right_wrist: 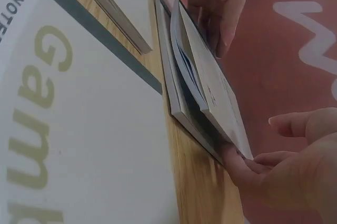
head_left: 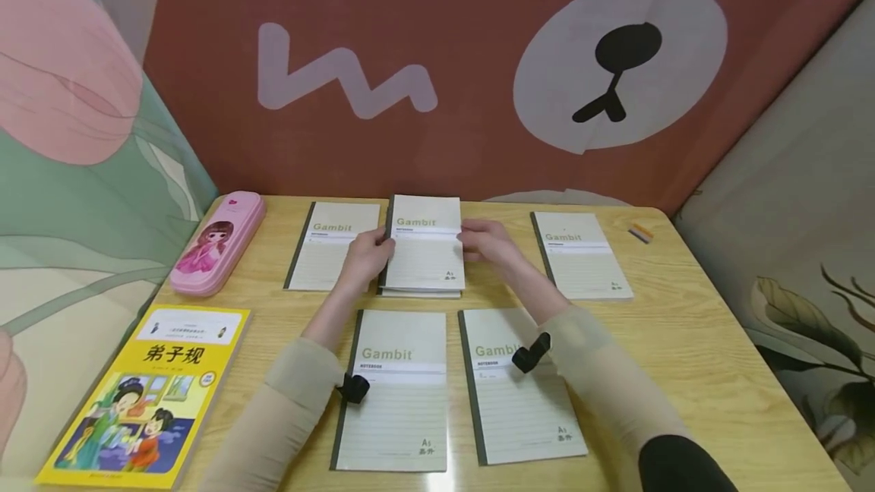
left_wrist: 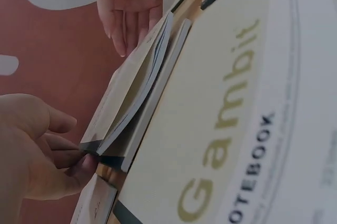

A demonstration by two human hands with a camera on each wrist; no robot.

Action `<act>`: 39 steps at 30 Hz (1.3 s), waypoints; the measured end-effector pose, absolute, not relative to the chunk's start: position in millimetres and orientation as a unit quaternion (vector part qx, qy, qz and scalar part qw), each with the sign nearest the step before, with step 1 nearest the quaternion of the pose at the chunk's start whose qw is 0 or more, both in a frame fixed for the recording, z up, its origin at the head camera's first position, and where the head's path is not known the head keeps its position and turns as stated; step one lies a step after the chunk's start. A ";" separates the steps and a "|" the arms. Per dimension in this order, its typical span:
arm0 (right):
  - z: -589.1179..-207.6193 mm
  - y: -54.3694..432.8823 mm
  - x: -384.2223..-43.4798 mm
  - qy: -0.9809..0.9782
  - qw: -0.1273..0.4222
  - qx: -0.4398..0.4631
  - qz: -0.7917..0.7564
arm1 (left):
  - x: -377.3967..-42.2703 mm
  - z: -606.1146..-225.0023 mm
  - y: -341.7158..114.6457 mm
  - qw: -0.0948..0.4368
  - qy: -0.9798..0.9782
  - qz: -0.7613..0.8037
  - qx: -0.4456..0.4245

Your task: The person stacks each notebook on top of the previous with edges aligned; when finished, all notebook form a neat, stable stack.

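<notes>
A pale notebook [head_left: 425,257] with a dark spine lies at the back middle of the table, over another notebook [head_left: 420,293] whose front edge shows beneath it. In both wrist views the upper notebook tilts up from the lower one, leaving a wedge-shaped gap. My left hand [head_left: 369,255] pinches the upper notebook by its spine side, thumb and fingers meeting at the dark edge [left_wrist: 90,146]. On the opposite side, my right hand [head_left: 491,241] grips its right edge between thumb and fingers [right_wrist: 237,165].
More such notebooks lie flat: one left [head_left: 328,249], one right [head_left: 581,257], two in front [head_left: 396,424] [head_left: 529,416] under my forearms. A pink pencil case [head_left: 219,241] and a yellow book [head_left: 143,401] line the left side. A small striped object [head_left: 641,232] sits back right. A patterned wall borders the table.
</notes>
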State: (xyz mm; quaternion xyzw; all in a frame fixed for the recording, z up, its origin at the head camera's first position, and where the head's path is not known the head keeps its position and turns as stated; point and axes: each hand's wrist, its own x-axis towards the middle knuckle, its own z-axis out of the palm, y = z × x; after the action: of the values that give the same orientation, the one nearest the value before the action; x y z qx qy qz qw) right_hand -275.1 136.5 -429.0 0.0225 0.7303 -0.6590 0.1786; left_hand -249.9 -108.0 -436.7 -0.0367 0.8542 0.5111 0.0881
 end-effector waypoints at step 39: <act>-428.4 120.6 -267.7 0.783 0.192 0.032 -0.590 | -244.3 -447.5 -109.2 0.067 0.911 0.407 -0.002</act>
State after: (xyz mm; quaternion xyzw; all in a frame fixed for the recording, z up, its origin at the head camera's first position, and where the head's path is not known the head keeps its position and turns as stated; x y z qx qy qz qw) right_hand -267.7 120.6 -428.4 0.0319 0.7831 -0.5905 0.1924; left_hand -244.3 -109.2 -447.5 -0.0017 0.9111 0.4067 0.0672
